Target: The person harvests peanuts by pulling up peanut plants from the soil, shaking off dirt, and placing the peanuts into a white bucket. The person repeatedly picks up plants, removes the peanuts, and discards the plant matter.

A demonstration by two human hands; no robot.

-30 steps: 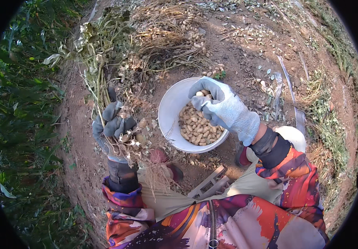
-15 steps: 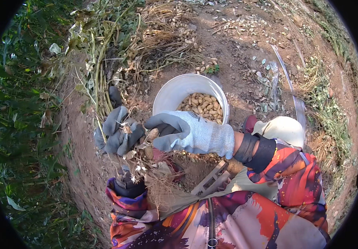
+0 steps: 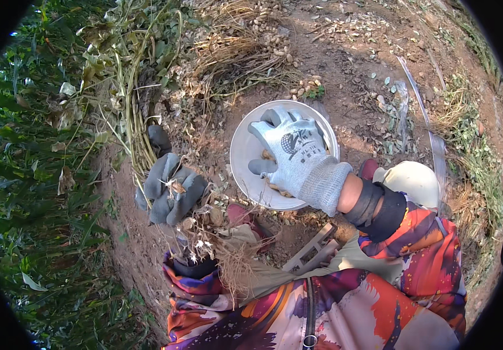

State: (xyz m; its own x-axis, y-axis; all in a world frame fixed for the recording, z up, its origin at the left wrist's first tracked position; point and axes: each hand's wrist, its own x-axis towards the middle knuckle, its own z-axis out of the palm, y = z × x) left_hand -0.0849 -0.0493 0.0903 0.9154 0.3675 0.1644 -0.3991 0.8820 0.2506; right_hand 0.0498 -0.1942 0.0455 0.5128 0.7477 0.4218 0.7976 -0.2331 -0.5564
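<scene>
My left hand [image 3: 172,189], in a grey-coated glove, is closed around the stems of an uprooted peanut plant [image 3: 136,125]. Its leafy stalks stretch up and away, while thin roots [image 3: 237,271] with a few pods hang below the fist. Over the white bucket [image 3: 244,172] is my right hand [image 3: 298,146], gloved in pale blue and grey, its fingers spread and reaching inside the rim. No pod shows in its fingers, but the palm faces down and is hidden. That hand covers most of the peanuts [image 3: 280,190] in the bucket.
Dried plants with pods [image 3: 234,58] lie beyond the bucket. Tall green leaves [image 3: 29,175] line the left side. A clear plastic strip [image 3: 435,146] runs along the soil at right. Near my legs is a slatted plastic piece [image 3: 312,254], seemingly part of a seat or crate.
My right hand has moved from beside the roots, where a pod was near its fingers, right and away to over the bucket, and its fingers have spread. My left hand keeps hold of the plant.
</scene>
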